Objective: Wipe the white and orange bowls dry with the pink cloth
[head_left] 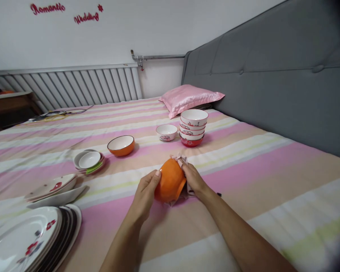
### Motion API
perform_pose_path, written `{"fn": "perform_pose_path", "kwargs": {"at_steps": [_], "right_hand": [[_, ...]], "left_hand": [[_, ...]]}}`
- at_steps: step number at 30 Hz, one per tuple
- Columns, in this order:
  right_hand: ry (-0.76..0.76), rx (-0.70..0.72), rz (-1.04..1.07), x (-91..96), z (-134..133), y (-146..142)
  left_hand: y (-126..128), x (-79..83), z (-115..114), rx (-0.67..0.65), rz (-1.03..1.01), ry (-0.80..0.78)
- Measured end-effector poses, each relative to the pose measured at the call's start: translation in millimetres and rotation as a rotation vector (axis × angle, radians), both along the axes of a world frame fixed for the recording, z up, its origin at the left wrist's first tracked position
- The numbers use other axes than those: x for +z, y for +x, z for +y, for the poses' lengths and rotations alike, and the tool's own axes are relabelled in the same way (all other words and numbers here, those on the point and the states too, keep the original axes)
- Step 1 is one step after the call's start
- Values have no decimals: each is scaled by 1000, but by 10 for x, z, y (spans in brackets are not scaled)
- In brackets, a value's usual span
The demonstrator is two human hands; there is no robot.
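Observation:
An orange bowl (170,182) is tilted on its side above the striped bedsheet, its outer wall towards me. My left hand (147,190) grips its left edge, thumb on the outside. On the right side, my right hand (193,176) is closed on a pale pink cloth (190,189) pressed against the bowl's rim. Part of the cloth hangs below the bowl, and the bowl's inside is hidden. Beyond my hands stand a small white bowl (166,133) with red pattern and a stack of bowls (193,130), the lowest one red.
Left of my hands lie an orange bowl with white inside (121,146), small dishes (90,160), oval dishes (52,189) and a tall stack of plates (25,238). A pink pillow (189,99) rests by the grey headboard (266,71). Cables (62,113) lie at the far left.

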State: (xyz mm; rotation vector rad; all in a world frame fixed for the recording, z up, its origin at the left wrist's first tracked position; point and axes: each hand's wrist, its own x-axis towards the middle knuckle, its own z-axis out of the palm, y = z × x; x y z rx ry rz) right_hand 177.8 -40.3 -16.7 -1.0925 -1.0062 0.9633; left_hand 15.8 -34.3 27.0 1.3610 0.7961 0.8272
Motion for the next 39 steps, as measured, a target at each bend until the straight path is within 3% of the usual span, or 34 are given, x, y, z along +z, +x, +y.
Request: {"fn": "perform_pose_path", "kwargs": {"at_steps": [8, 19, 23, 29, 35, 39], "right_hand": [[176, 80, -277, 76, -121, -83], [361, 6, -998, 187, -298, -201], [403, -16, -1125, 192, -302, -245], [364, -73, -1024, 168, -275, -196], [242, -232, -581, -1, -86, -19], [259, -238, -394, -101, 12, 38]], "left_hand": [[-60, -42, 125, 192, -92, -83], [-58, -50, 149, 222, -177, -126], [-50, -42, 140, 237, -178, -137], [-61, -43, 147, 221, -107, -150], [-105, -109, 190, 133, 89, -4], [-99, -166, 189, 55, 217, 86]]}}
